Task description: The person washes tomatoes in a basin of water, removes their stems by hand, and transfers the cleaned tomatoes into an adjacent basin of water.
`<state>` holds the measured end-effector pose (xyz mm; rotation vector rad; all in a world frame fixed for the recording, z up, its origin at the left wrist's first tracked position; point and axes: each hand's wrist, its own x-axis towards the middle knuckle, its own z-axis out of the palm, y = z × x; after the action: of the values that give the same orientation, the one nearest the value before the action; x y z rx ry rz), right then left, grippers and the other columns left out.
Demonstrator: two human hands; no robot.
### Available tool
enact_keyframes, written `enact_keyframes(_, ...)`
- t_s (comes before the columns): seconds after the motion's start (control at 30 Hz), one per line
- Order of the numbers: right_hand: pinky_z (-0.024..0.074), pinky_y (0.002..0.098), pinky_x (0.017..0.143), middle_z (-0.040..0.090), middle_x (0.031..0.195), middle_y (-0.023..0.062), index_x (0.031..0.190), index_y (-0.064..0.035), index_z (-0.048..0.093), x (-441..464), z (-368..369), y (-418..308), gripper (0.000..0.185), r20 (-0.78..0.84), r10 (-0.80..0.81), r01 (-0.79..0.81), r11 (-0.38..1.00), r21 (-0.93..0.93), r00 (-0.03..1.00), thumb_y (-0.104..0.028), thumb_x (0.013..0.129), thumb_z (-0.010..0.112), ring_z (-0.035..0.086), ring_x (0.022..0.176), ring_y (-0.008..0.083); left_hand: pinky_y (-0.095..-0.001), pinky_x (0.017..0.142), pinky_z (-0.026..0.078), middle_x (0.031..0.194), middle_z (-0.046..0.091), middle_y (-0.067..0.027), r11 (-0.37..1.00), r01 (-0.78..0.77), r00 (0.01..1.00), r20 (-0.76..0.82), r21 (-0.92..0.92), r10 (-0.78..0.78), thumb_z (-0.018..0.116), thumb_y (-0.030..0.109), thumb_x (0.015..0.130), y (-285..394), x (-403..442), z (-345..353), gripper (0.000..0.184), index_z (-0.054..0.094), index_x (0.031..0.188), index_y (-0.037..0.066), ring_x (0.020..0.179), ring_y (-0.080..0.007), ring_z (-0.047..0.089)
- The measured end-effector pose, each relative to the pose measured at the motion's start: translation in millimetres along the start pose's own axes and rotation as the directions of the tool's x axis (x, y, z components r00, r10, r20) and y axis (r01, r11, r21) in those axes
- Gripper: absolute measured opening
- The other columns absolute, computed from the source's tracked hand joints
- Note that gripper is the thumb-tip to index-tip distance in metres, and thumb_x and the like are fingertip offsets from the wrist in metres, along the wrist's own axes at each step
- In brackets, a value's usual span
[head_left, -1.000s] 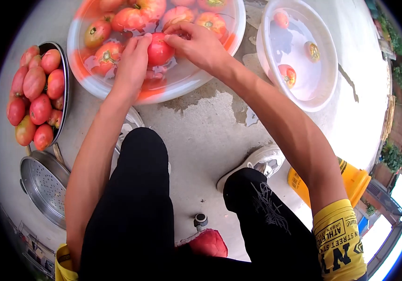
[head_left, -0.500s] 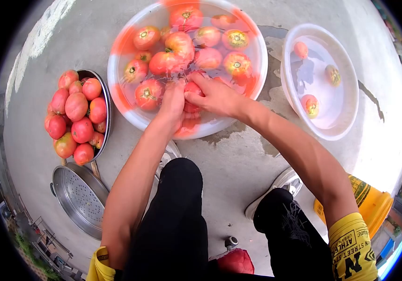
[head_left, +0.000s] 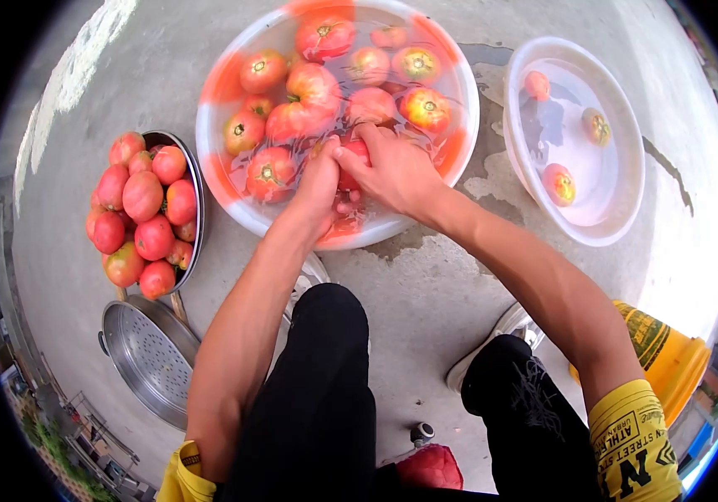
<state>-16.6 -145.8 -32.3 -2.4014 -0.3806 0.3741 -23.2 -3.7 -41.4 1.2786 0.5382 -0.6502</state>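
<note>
Both of my hands are partly in the water of a white and orange-red basin (head_left: 375, 235). Between them is a red tomato (head_left: 355, 159), mostly covered by the fingers. My left hand (head_left: 319, 186) is closed around its left and lower side, with fingertips showing under the water. From the right, my right hand (head_left: 399, 171) curls over the same tomato, thumb across its front. Several other tomatoes float around them, among them a large lobed tomato (head_left: 313, 94) and a tomato with a green-yellow top (head_left: 270, 173) beside my left hand.
On the left, a metal bowl (head_left: 200, 197) is heaped with tomatoes (head_left: 142, 196); a perforated metal pan (head_left: 151, 358) sits below it. A white tub (head_left: 580, 219) with water and three tomatoes stands right. A yellow bucket (head_left: 668, 364) is by my right arm.
My hands have stayed on the tomato and shifted their grip slightly, the right hand rolling a little over it. Nearby tomatoes have bobbed and turned in the water. The whole view has shifted slightly.
</note>
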Motion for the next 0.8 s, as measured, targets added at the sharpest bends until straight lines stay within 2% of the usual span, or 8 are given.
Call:
enact_keyframes(0.17, 0.0522, 0.0524, 0.078, 0.059, 0.109, 0.0284, 0.127, -0.0032, 0.046, -3.1, 3.9, 10.7, 0.056, -0.052, -0.27, 0.272, 0.962, 0.029, 0.961, -0.048, 0.093, 0.051, 0.062, 0.099, 0.0433, -0.0233, 0.034, 0.03, 0.075, 0.061, -0.0055, 0.972, 0.094, 0.996, 0.03, -0.213, -0.09, 0.029, 0.053, 0.1, -1.2, 2.1, -15.9, 0.049, 0.055, 0.107, 0.011, 0.045, -0.0138, 0.05)
enact_keyframes(0.33, 0.052, 0.0529, 0.075, 0.062, 0.101, 0.0289, 0.128, -0.0003, 0.045, -1.7, -1.5, 0.9, 0.058, 0.112, -0.068, 0.071, 0.997, -0.025, 0.991, -0.049, 0.096, 0.048, 0.065, 0.08, 0.045, -0.0251, 0.044, 0.04, 0.083, 0.063, -0.0053, 0.988, 0.033, 0.999, -0.033, -0.153, -0.039, 0.037, 0.055, 0.099, -2.5, 3.3, -12.6, 0.048, 0.055, 0.112, 0.013, 0.057, -0.0144, 0.057)
enact_keyframes(0.43, 0.0525, 0.0525, 0.076, 0.063, 0.101, 0.0307, 0.124, 0.0043, 0.048, 6.1, -2.8, 3.0, 0.059, 0.072, -0.038, 0.043, 0.996, -0.073, 0.997, -0.049, 0.098, 0.044, 0.066, 0.072, 0.0446, -0.0331, 0.065, 0.05, 0.099, 0.061, -0.0049, 0.985, -0.132, 0.99, -0.068, -0.115, 0.125, 0.044, 0.05, 0.099, 2.0, -8.7, 0.5, 0.044, 0.058, 0.112, 0.01, 0.086, -0.0156, 0.06)
enact_keyframes(0.53, 0.0525, 0.0515, 0.08, 0.062, 0.107, 0.0304, 0.123, 0.0039, 0.05, 6.3, -3.2, -0.2, 0.057, 0.158, 0.119, -0.096, 0.984, -0.147, 0.98, -0.047, 0.1, 0.039, 0.067, 0.082, 0.0419, -0.0364, 0.068, 0.051, 0.094, 0.062, -0.0054, 0.987, -0.136, 0.979, -0.162, -0.083, 0.121, 0.043, 0.048, 0.1, 0.5, -4.9, 3.7, 0.044, 0.058, 0.113, 0.009, 0.087, -0.0168, 0.061)
enact_keyframes(0.57, 0.0525, 0.0515, 0.08, 0.062, 0.107, 0.0304, 0.123, 0.0039, 0.05, 5.7, 1.2, 1.5, 0.057, 0.156, 0.119, -0.096, 0.984, -0.151, 0.981, -0.047, 0.1, 0.039, 0.067, 0.082, 0.0419, -0.0364, 0.068, 0.051, 0.094, 0.062, -0.0054, 0.987, -0.139, 0.979, -0.159, -0.085, 0.124, 0.043, 0.048, 0.1, -9.0, 8.5, -2.0, 0.044, 0.058, 0.113, 0.009, 0.087, -0.0168, 0.061)
enact_keyframes(0.63, 0.052, 0.0512, 0.083, 0.06, 0.108, 0.0284, 0.121, 0.0028, 0.05, 2.8, 17.0, 6.5, 0.051, -0.167, -0.1, 0.073, 0.985, -0.157, 0.981, -0.043, 0.101, 0.041, 0.065, 0.094, 0.0407, -0.0369, 0.062, 0.052, 0.089, 0.063, -0.0061, 0.895, -0.161, 0.91, -0.29, 0.415, 0.298, 0.04, 0.048, 0.101, -31.9, 37.0, -18.4, 0.046, 0.058, 0.113, 0.008, 0.079, -0.018, 0.062)
enact_keyframes(0.73, 0.0514, 0.0518, 0.085, 0.059, 0.111, 0.0273, 0.114, 0.0039, 0.05, 5.7, 18.2, 18.0, 0.045, -0.13, -0.309, 0.308, 0.951, -0.03, 0.942, -0.039, 0.101, 0.044, 0.062, 0.103, 0.0404, -0.0335, 0.048, 0.048, 0.082, 0.062, -0.0075, 0.992, -0.068, 0.975, -0.205, 0.11, 0.09, 0.034, 0.048, 0.102, -32.7, 29.5, -14.3, 0.05, 0.059, 0.11, 0.005, 0.063, -0.0187, 0.061)
enact_keyframes(0.8, 0.0522, 0.051, 0.083, 0.059, 0.11, 0.0283, 0.112, 0.0052, 0.049, 7.1, 13.0, 19.3, 0.044, -0.072, -0.291, 0.294, 0.955, 0.038, 0.954, -0.037, 0.1, 0.045, 0.063, 0.101, 0.0409, -0.0289, 0.036, 0.037, 0.076, 0.059, -0.0067, 0.999, -0.034, 0.98, -0.198, -0.012, 0.031, 0.03, 0.046, 0.104, -9.0, 4.1, 3.9, 0.05, 0.059, 0.103, 0.006, 0.05, -0.0171, 0.054)
